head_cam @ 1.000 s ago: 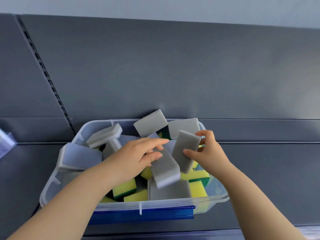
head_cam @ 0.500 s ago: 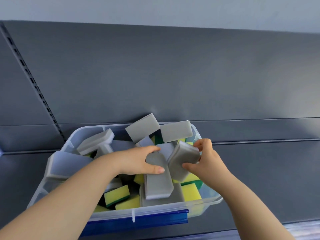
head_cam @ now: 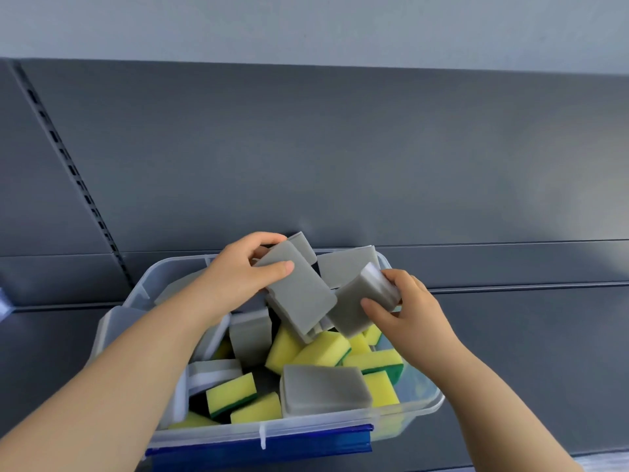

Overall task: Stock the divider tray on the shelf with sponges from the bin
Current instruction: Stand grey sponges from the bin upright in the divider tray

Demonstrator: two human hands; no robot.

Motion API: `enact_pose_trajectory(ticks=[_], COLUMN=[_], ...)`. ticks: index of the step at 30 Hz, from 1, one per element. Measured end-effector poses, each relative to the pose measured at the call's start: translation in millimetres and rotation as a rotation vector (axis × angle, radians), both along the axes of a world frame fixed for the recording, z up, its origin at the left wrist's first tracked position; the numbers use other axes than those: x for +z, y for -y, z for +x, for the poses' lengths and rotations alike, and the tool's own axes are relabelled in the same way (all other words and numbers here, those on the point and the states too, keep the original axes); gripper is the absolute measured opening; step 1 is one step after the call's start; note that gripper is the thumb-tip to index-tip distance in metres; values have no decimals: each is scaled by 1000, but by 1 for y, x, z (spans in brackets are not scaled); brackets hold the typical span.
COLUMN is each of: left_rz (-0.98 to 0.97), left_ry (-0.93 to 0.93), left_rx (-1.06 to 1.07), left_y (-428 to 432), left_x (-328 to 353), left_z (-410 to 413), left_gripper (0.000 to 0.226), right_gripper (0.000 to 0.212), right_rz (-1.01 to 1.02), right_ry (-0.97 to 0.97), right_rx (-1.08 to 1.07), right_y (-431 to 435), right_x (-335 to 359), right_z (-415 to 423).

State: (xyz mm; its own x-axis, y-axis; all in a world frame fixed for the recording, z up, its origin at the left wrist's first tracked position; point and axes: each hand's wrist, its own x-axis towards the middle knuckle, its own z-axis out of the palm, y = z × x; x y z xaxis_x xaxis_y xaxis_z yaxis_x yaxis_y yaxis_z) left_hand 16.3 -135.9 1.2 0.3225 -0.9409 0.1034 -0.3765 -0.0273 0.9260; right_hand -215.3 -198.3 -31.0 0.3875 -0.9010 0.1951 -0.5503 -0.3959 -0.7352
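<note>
Two bare forearms reach forward over a clear plastic bin [head_cam: 429,407] on a dark grey shelf [head_cam: 517,338]. The left hand [head_cam: 243,272] grips a grey sponge [head_cam: 299,298], thumb across its broad face and fingers curled over its top edge. The right hand [head_cam: 410,310] clasps a second grey sponge [head_cam: 357,303] just beside it. Both are raised above the yellow-and-green sponges [head_cam: 321,349] heaped in the bin.

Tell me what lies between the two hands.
Head view: only the sponges they grip: left hand holds the left grey sponge, right hand the right grey sponge.
</note>
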Motion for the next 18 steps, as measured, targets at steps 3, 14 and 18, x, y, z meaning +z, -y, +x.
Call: enact_pose_trajectory(ticks=[3, 14, 18], left_rz=[5, 11, 20], left_ry=[14, 187, 207], left_rx=[44, 283, 348], left_y=[-7, -62, -86], left_x=[1, 13, 10], left_z=[0, -20, -26], left_gripper=[30, 45, 46], right_gripper=[36, 33, 32], right_rz=[-4, 72, 90], right_ry=[28, 159, 202], right_rx=[28, 228, 282], right_y=[1, 10, 4], right_x=[1, -3, -7], right_z=[4, 12, 14])
